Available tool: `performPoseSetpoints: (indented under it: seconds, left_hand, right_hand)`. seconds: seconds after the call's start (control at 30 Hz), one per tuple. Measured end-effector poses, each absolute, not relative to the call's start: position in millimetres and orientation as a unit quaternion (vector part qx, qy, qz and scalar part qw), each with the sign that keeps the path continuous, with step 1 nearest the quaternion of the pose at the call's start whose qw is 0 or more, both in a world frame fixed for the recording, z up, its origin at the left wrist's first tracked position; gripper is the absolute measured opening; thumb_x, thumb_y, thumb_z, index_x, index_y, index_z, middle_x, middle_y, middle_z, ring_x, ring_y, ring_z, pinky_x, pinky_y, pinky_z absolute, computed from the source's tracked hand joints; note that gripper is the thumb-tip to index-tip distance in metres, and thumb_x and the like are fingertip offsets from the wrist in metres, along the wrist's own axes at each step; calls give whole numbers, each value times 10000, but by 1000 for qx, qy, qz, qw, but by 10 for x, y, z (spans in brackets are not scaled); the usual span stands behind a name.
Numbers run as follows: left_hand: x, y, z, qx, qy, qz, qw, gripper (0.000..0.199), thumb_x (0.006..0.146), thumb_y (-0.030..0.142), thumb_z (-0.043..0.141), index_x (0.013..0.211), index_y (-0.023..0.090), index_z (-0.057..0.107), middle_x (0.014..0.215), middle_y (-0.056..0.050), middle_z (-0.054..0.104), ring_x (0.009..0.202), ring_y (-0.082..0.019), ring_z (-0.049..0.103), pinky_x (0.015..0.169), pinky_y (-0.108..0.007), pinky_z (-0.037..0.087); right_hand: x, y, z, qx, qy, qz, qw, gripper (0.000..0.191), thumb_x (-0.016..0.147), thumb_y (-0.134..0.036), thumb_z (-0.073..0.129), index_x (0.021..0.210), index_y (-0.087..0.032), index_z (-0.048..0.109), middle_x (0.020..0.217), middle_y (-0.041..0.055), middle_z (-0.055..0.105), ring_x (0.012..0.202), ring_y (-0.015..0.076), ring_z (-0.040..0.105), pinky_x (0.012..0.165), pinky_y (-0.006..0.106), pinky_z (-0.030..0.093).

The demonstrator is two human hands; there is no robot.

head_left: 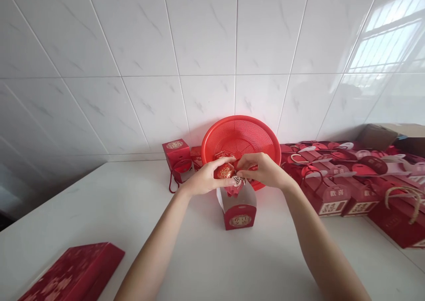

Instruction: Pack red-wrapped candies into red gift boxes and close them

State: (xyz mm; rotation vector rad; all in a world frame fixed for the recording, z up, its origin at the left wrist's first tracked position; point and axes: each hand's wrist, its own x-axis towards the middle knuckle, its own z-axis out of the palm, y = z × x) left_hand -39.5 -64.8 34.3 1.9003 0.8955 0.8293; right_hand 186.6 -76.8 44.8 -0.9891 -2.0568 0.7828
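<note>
Red-and-gold packet (225, 171) at centre, above and just beyond an open small box (239, 220). Held between thumb and fingers of the left hand (214, 175), curved round from the left side. At the right hand (259, 169), narrow spacing between thumb and fingers, tips close to the packet's right edge; cannot tell whether gripping, contact partly hidden. Just below the fingertips, a white-patched red wrapper (237, 181) over the box opening; cannot tell whether joined to the packet.

Small box: upright on the white surface (186, 265), pale inner side visible, gold emblem on the red near face. Directly beyond, a red perforated basket (270, 137), mouth tilted toward the near side, further red wrapped pieces partly visible at the lower rim.

Left of the basket, a red box with gold emblem (175, 148), dark red cord beside. Near left, a larger red box (78, 270), cut by the lower edge of view. To the right, closely packed red handled boxes (332, 194); at far right, a brown carton (378, 136). Behind all, a pale tiled wall (206, 40).
</note>
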Motion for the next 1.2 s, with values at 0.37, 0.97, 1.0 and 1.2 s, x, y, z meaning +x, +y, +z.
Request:
performPoseSetpoints:
  seconds: [0.37, 0.97, 1.0, 1.2]
  left_hand:
    - [-357, -729, 365, 761, 368, 367, 388, 476, 809, 289, 737, 1283, 292, 691, 1335, -38, 677, 1315, -307, 563, 1129, -399, 409]
    - [-527, -759, 418, 844, 379, 267, 270, 215, 865, 402, 676, 1011, 296, 794, 1226, -51, 690, 1047, -232, 685, 812, -259, 529]
    - [-554, -755, 419, 849, 383, 250, 266, 199, 854, 399, 685, 980, 299, 801, 1211, -51, 695, 1034, -233, 687, 801, -257, 529]
    - [-496, -801, 385, 859, 383, 180, 290, 282, 721, 348, 795, 999, 305, 798, 1011, -40, 733, 792, -215, 688, 628, -245, 497]
  right_hand:
    - [1895, -858, 493, -412, -834, 250, 270, 158, 862, -317, 613, 797, -191, 684, 837, 42, 732, 804, 194, 673, 736, 310, 533]
    - [1969, -887, 516, -406, -849, 268, 206, 129, 844, -319, 642, 868, -200, 685, 885, 37, 715, 833, 192, 663, 733, 296, 509]
    - [1988, -902, 527, -413, -854, 262, 178, 161, 829, -344, 670, 905, -206, 704, 935, 45, 714, 875, 206, 659, 749, 302, 502]
    - [2009, -993, 539, -488, -843, 211, 87, 403, 701, -425, 807, 1047, -241, 713, 1108, 70, 674, 1047, 280, 602, 743, 304, 471]
